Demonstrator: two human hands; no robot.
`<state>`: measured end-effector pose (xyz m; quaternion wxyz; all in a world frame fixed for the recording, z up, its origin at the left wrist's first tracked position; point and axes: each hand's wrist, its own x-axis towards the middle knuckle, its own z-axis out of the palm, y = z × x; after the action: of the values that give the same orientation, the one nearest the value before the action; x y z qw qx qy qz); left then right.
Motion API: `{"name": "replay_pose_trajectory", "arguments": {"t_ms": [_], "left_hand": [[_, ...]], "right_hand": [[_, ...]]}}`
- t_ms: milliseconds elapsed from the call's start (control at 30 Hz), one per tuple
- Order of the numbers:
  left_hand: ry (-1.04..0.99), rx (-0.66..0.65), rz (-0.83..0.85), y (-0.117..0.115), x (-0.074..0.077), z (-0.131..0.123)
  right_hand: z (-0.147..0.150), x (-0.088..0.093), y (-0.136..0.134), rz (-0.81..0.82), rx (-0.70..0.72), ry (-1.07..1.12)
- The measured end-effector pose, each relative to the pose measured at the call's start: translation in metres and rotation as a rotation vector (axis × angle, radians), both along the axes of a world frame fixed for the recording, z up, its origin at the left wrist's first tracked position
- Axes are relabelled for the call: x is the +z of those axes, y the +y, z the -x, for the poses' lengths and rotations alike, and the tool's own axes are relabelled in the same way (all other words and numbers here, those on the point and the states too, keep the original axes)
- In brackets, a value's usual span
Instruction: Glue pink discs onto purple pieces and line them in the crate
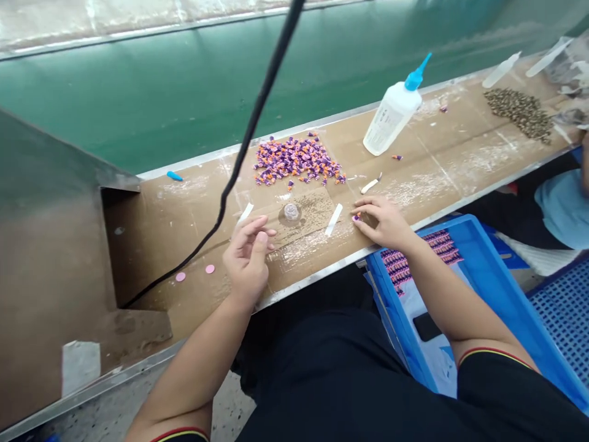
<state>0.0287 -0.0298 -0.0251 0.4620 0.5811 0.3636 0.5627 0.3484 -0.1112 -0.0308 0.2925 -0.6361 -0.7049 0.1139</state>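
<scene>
Small purple piece sits pinched in the narrow grip of the right hand, at the worktop's front edge, above a blue crate of purple rows. The left hand curls loosely; whether it holds anything cannot be told. Between them stands a clear cup. Farther back lie a heap of purple-orange pieces and a white glue bottle.

Purple-and-orange pieces on brown cardboard
</scene>
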Motion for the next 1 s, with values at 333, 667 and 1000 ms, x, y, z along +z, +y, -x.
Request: {"name": "replay_pose_trajectory", "arguments": {"t_ms": [333,667,1000], "left_hand": [[0.005,0.22,0.067,0.011,0.022,-0.02],[0.123,0.235,-0.078,0.016,0.026,-0.028],[0.16,0.299,-0.073,0.013,0.028,-0.034]], "right_hand": [[-0.072,-0.027,-0.145,-0.035,-0.865,0.258],[-0.044,-0.108,-0.234,0.917,-0.78,0.161],[-0.048,-0.118,-0.233,1.069,-0.679,0.052]]}}
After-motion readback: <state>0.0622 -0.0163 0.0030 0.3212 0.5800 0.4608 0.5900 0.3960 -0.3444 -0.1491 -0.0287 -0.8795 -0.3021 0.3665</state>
